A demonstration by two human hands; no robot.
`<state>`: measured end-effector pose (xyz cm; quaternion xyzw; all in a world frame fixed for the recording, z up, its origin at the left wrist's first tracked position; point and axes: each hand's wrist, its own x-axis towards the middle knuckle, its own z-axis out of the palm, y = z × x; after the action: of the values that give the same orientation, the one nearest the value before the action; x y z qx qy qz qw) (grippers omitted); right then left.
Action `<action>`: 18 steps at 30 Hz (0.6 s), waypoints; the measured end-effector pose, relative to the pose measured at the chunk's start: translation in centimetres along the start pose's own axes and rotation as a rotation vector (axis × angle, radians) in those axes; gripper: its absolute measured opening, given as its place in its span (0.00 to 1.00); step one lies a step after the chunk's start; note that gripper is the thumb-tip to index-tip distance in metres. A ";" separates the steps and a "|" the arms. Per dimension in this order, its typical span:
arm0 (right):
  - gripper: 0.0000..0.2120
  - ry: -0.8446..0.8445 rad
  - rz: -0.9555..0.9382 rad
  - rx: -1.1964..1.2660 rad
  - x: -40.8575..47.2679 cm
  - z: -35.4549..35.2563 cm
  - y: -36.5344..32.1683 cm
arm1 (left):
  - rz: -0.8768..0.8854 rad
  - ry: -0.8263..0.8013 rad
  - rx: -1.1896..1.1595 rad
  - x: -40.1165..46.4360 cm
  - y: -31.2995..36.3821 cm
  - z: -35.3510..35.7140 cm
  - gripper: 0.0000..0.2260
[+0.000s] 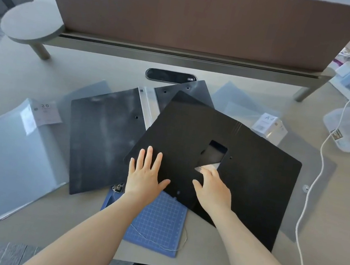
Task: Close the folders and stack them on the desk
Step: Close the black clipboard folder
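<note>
- black, stiff plastic: the black folder (223, 153) is lying open near the desk (326, 225) front edge, overlapping a second dark folder (103, 141).
- likely light and slick; best lifting a cover by its free edge.
- left hand (144, 175) is pressing flat, fingers spread, holding nothing.
- right hand (213, 188) is pinching the small label tab (206, 168).

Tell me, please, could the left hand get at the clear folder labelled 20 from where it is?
Probably yes: the left hand lies flat on the black folder, and the clear folder lies uncovered farther left.
</note>
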<state>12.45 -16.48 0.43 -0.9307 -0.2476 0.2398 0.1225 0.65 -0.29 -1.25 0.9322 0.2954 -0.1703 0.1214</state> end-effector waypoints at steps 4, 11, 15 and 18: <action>0.18 -0.006 0.006 0.100 0.1 -0.9 -0.3 | -0.032 0.005 -0.055 0.0 0.7 -0.9 0.35; 0.18 0.139 -0.043 0.232 -0.2 -3.4 -1.4 | 0.011 0.035 -0.302 -1.0 3.6 -3.4 0.33; 0.17 0.230 -0.106 0.371 -0.2 -5.4 -2.6 | 0.080 0.046 -0.409 -1.5 5.5 -5.9 0.33; 0.15 0.295 -0.158 0.471 -0.1 -7.3 -3.8 | 0.107 0.032 -0.482 -2.1 6.6 -8.3 0.33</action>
<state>14.55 -14.14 8.06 -0.8792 -0.2362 0.1423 0.3885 5.00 -3.88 7.98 0.8931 0.2797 -0.0733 0.3445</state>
